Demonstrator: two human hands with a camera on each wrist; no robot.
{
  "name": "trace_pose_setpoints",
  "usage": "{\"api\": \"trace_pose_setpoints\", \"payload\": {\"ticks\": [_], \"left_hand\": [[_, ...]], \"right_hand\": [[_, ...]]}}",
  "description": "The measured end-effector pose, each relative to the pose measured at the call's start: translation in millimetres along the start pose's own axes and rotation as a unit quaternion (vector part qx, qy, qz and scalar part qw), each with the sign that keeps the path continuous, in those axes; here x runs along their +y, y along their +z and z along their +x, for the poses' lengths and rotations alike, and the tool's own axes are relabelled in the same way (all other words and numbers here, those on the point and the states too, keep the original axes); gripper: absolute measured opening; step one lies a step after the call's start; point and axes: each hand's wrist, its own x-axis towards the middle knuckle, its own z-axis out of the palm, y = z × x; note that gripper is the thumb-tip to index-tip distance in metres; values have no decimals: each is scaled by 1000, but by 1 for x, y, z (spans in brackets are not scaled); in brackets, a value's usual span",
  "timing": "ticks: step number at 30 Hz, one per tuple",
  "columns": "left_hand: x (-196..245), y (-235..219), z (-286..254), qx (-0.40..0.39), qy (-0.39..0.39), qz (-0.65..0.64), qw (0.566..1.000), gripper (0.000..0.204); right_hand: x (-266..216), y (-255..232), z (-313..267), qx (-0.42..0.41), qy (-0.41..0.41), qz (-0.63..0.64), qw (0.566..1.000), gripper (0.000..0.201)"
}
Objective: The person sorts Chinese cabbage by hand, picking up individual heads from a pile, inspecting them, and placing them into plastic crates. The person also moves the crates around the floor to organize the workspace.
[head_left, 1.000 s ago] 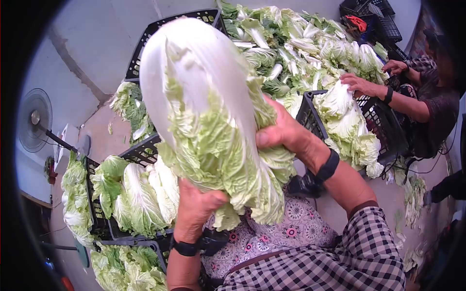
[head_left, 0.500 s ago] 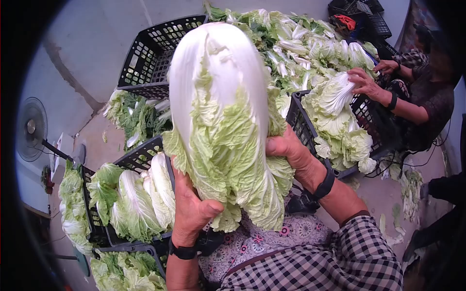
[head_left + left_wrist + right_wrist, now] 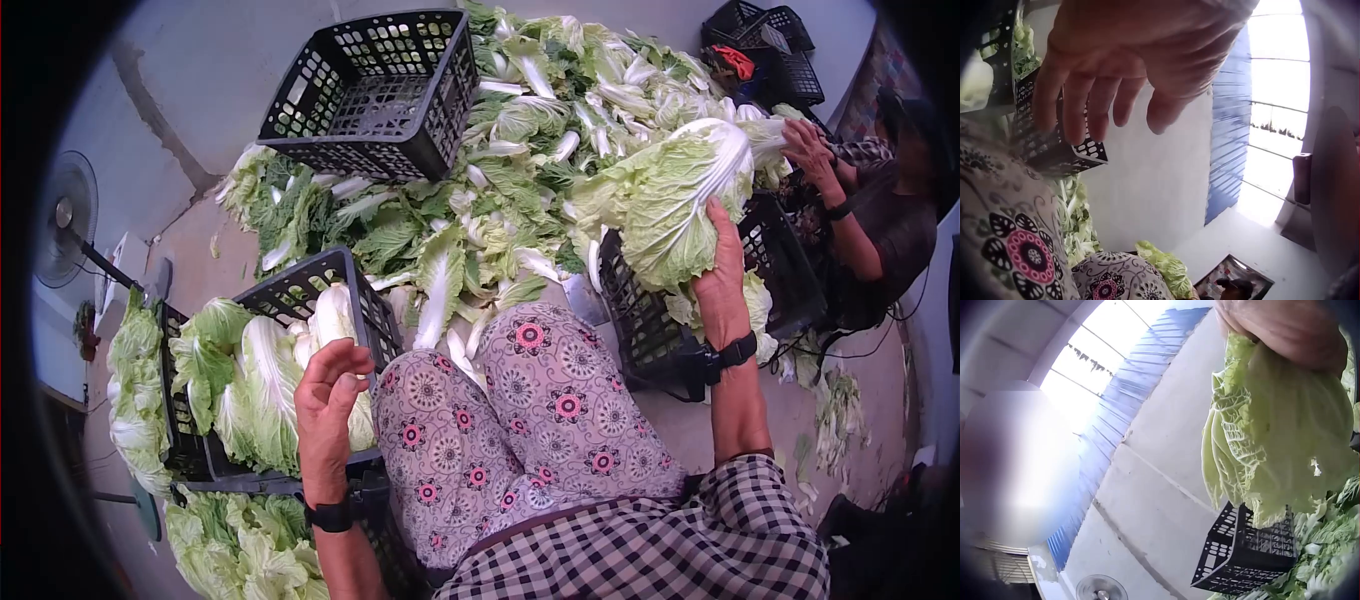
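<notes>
My right hand (image 3: pixel 722 270) grips a large cabbage (image 3: pixel 690 200) from its right side, above the black crate (image 3: pixel 640 330) at the right. In the right wrist view that hand (image 3: pixel 1291 328) pinches the cabbage's leaves (image 3: pixel 1297 419), which hang below it. My left hand (image 3: pixel 328 400) is empty, its fingers loosely bent, beside the crate of cabbages (image 3: pixel 270 390) at the left. The left wrist view shows the same hand (image 3: pixel 1141 56) with relaxed fingers and nothing between them.
Behind my knees lies a wide heap of loose leaves (image 3: pixel 520 130), with an empty black crate (image 3: pixel 440 110) on it. Another person (image 3: pixel 890 220) sits at the right, a hand on a cabbage. A fan (image 3: pixel 68 215) stands at the far left.
The cabbage has moved from in front of me to the right in my right hand. My left hand has let go of it and moved left and slightly down.
</notes>
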Motion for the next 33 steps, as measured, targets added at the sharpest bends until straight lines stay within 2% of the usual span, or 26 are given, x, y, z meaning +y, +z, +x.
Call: {"api": "trace_pose_setpoints", "payload": {"ticks": [2, 4, 6, 8, 10, 12, 14, 15, 16, 17, 20, 21, 23, 24, 25, 28, 32, 33], "left_hand": [[-6, -7, -2, -1, -6, 15, 1000, 45], [-5, -12, -2, 13, -4, 54, 998, 41], [-21, -35, -1, 21, 16, 82, 996, 38], [-33, -62, -2, 64, 9, 155, 986, 39], [-41, -92, -3, 113, -7, 289, 951, 43], [-50, -123, -8, 129, 34, 434, 891, 48], [-64, -152, -12, 151, 68, 592, 789, 59], [-70, -164, -11, 185, 32, 586, 788, 65], [-74, -175, -9, 219, -3, 578, 786, 72], [-81, -184, -5, 252, -38, 569, 782, 78], [-109, -202, 15, 291, -162, 334, 882, 94], [-124, -212, 22, 262, -197, 299, 897, 100], [-116, -199, 29, 262, -262, 441, 817, 101], [-113, -193, 29, 261, -293, 507, 767, 101], [-119, -198, 28, 277, -272, 518, 762, 98], [-118, -210, 21, 261, -229, 398, 849, 94], [-131, -218, 10, 317, -146, 371, 860, 82], [-125, -209, 8, 333, -143, 399, 843, 78]], "right_hand": [[-1, -22, 23, 39, -30, -63, 997, 51], [1, -39, 37, 48, -8, -126, 991, 53], [13, -75, 49, 77, 4, -235, 969, 57], [22, -99, 55, 107, 35, -262, 958, 59], [20, -92, 52, 85, 16, -305, 948, 60], [9, -83, 51, 50, 25, -365, 929, 62], [3, -95, 62, 72, -77, -519, 849, 64], [1, -92, 61, 80, -189, -607, 768, 62], [0, -83, 58, 86, -297, -678, 667, 60], [-2, -73, 54, 89, -397, -730, 549, 58], [6, 19, 7, -38, -431, -607, 666, 49], [15, 37, -2, -85, -393, -595, 696, 47], [28, 68, -15, -177, -315, -562, 744, 43], [33, 83, -23, -221, -277, -573, 739, 43], [38, 94, -30, -263, -237, -582, 732, 42], [57, 105, -36, -374, -170, -566, 714, 42], [67, 113, -44, -455, -66, -564, 686, 45], [67, 115, -45, -464, -45, -569, 678, 46]]}}
